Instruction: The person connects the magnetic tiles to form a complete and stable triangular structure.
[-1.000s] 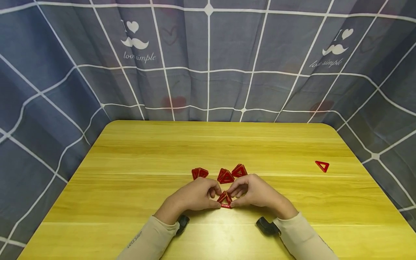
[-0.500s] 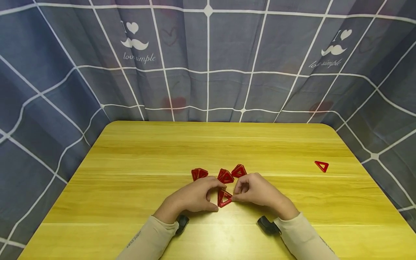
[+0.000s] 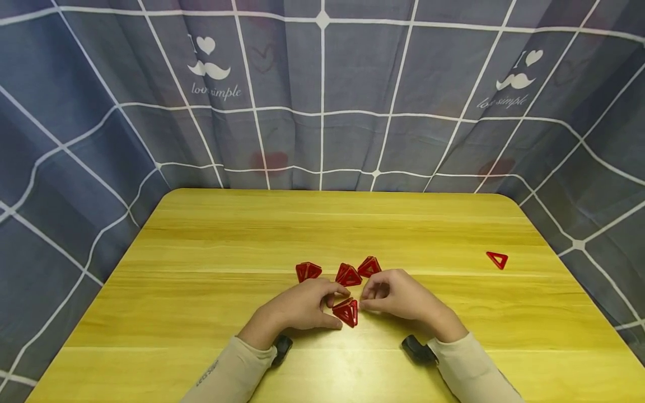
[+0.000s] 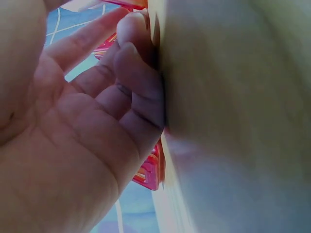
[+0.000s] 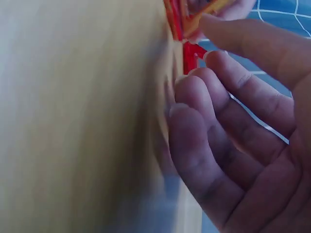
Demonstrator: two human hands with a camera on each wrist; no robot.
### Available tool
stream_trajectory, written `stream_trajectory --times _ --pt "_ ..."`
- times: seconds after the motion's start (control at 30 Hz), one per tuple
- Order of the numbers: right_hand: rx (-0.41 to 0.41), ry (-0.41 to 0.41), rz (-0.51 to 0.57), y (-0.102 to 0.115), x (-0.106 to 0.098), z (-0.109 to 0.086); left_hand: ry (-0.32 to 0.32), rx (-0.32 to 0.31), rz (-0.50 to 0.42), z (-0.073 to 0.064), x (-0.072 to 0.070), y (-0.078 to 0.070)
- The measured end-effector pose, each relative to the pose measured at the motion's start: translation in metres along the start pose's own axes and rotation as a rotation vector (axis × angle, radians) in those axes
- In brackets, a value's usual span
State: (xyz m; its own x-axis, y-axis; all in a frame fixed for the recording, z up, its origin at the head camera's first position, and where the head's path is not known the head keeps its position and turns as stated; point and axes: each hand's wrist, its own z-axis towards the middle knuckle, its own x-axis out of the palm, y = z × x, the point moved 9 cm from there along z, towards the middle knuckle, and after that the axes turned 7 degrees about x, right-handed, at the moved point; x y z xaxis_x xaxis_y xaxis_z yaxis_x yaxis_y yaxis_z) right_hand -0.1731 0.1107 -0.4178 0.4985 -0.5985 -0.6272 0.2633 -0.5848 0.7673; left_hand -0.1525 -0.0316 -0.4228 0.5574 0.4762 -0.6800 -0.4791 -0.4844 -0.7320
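Note:
A small pyramid of red magnetic triangle tiles [image 3: 346,312] stands on the table between both hands. My left hand [image 3: 307,305] curves loosely round its left side, index finger beyond it and thumb at its near edge. On the other side, my right hand [image 3: 398,299] has its fingers bent loosely, thumb tip right at the pyramid's edge. The right wrist view shows that thumb against an orange-looking edge of the tiles [image 5: 194,23]. In the left wrist view, the left fingers [image 4: 138,73] bend along the tabletop and partly hide red tiles [image 4: 150,170].
Behind the hands stand three more red tile clusters: a left one [image 3: 307,271], a middle one [image 3: 347,275] and a right one [image 3: 370,266]. A single red triangle tile [image 3: 498,259] lies at the far right of the wooden table [image 3: 201,240]. A grid-patterned curtain [image 3: 353,67] hangs behind.
The near pyramid has turned, so a different face points forward. The right hand moved slightly away from its near side, and the left hand loosened around it.

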Motion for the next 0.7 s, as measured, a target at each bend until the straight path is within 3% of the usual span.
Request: stream_trajectory --times 0.17,0.33,0.53,0.7 --pt "0.04 -0.044 0.02 -0.013 -0.022 -0.011 0.007 0.014 0.007 0.001 0.002 0.0" --pt "0.091 -0.138 0.01 -0.034 -0.057 -0.026 0.007 0.057 0.043 0.0 0.003 -0.002" --pt "0.193 -0.331 -0.117 -0.063 -0.107 -0.047 -0.002 0.079 0.061 -0.002 0.002 -0.003" --pt "0.265 -0.436 -0.261 -0.086 -0.146 -0.072 -0.005 0.083 0.051 0.0 0.002 -0.004"
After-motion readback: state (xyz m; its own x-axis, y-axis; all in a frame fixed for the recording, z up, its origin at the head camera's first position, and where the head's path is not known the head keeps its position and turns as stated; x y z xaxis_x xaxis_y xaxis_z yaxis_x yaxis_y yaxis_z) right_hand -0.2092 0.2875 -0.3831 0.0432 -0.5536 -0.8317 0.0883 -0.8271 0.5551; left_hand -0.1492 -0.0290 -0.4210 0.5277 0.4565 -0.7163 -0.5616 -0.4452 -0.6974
